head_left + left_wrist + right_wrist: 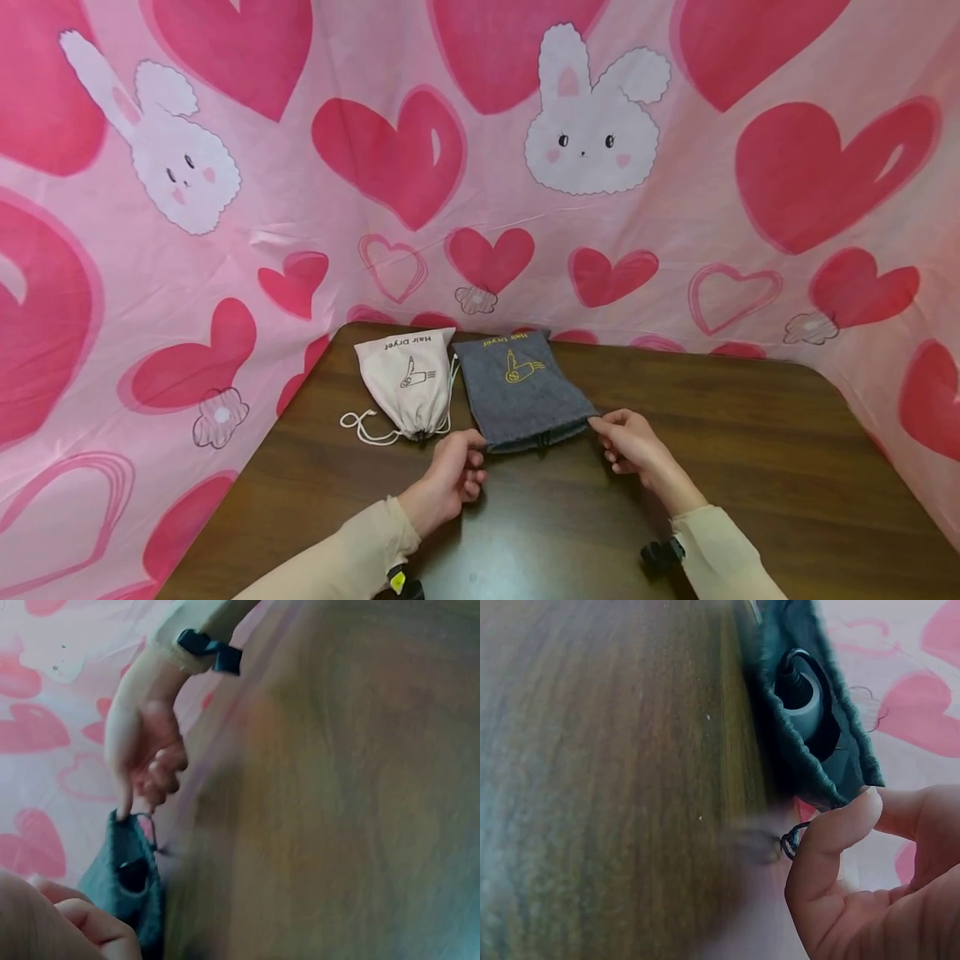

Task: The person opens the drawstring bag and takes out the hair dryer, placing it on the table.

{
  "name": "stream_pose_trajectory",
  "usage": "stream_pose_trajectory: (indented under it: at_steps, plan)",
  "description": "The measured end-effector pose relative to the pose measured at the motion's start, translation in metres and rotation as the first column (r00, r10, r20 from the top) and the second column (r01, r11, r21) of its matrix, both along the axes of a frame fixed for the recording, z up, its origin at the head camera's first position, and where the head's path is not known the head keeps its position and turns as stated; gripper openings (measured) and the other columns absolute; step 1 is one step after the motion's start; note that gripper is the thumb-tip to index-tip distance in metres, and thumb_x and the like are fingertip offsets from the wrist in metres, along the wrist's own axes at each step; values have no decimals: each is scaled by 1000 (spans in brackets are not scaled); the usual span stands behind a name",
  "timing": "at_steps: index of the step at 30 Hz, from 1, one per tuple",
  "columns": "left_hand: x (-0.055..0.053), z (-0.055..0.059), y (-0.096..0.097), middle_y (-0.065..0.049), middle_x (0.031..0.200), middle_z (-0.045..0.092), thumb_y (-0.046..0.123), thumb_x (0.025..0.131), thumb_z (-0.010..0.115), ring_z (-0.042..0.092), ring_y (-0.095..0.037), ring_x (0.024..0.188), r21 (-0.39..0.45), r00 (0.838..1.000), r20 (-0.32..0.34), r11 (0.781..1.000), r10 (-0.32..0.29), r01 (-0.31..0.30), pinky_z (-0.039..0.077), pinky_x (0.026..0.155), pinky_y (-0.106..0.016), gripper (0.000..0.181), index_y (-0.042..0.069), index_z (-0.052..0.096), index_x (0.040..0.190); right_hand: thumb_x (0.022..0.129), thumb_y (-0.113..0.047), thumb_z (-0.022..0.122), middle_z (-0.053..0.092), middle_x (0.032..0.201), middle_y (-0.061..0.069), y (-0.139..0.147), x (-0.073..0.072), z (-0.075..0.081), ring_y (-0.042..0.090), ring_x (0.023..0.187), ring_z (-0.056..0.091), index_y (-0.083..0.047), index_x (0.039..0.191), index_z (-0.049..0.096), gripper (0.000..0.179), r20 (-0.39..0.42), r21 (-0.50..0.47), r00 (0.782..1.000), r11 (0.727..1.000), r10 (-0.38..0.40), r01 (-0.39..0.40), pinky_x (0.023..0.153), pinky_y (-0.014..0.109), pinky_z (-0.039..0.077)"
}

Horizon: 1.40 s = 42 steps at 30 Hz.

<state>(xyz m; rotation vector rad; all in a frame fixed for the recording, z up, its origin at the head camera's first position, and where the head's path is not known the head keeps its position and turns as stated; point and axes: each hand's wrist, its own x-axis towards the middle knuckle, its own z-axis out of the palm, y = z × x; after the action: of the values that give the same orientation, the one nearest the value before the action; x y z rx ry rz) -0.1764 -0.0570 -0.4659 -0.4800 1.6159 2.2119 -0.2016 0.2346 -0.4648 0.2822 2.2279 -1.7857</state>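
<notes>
A dark grey cloth drawstring bag (525, 396) lies on the table, with "Hair Dryer" and a dryer outline in yellow on it. My left hand (448, 477) pinches the left corner of its mouth, while the right hand (636, 446) pinches the right corner between thumb and forefinger. The mouth gapes toward me. Inside it, in the right wrist view, shows a grey handle end (808, 716) with a black cord; the rest is hidden in the cloth. A dark drawstring loop (789, 841) hangs out near the right fingers.
Left of the grey bag lies a full-looking white drawstring bag (408, 379) with the same print in dark lines. Its white cord (367, 429) trails onto the brown wooden table (750, 450). A pink curtain (487, 192) with hearts and rabbits hangs behind and at the sides.
</notes>
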Motion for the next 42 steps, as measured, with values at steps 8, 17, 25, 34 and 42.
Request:
stream_pose_trajectory:
  at_steps: [8, 17, 25, 34, 42]
  plan:
    - [-17, 16, -17, 4, 63, 44, 14, 92, 51, 46, -9, 47, 9, 999, 2, 999, 44, -44, 26, 42, -12, 5, 9, 53, 94, 108, -38, 61, 55, 66, 0, 1, 5, -1, 9, 53, 58, 1, 94, 63, 41, 48, 2, 986, 987, 159, -159, 51, 25, 53]
    - [-49, 36, -26, 3, 67, 45, 5, 93, 48, 47, -9, 48, -15, 996, -54, 997, 69, -70, 28, 41, -13, 14, 7, 56, 103, 108, -32, 61, 58, 70, 3, -12, 7, -5, 11, 54, 61, 6, 112, 71, 40, 35, 15, 964, 965, 262, -263, 49, 24, 53]
    - [-56, 17, -18, -2, 77, 58, 11, 99, 53, 57, -10, 50, -86, 999, -4, 995, -53, 52, 31, 42, -13, 20, -1, 57, 115, 109, -32, 60, 59, 71, 3, -22, 4, -9, 11, 53, 62, 6, 114, 71, 40, 43, -12, 967, 968, 252, -251, 48, 24, 52]
    - [-53, -2, -10, 1, 71, 55, 13, 105, 55, 56, -9, 46, -140, 999, -6, 989, -52, 50, 32, 40, -13, 15, 1, 54, 112, 109, -33, 61, 59, 71, 3, -30, 3, -14, 11, 53, 63, 7, 116, 71, 42, 41, -47, 961, 961, 275, -273, 48, 23, 51]
    - [-59, -2, -9, -1, 73, 49, 13, 110, 53, 54, -9, 47, -158, 996, -35, 984, -87, 81, 32, 41, -14, 11, 2, 52, 108, 109, -33, 60, 59, 71, 3, -33, 1, -15, 9, 51, 60, 5, 114, 71, 40, 45, -46, 954, 955, 296, -294, 45, 20, 44]
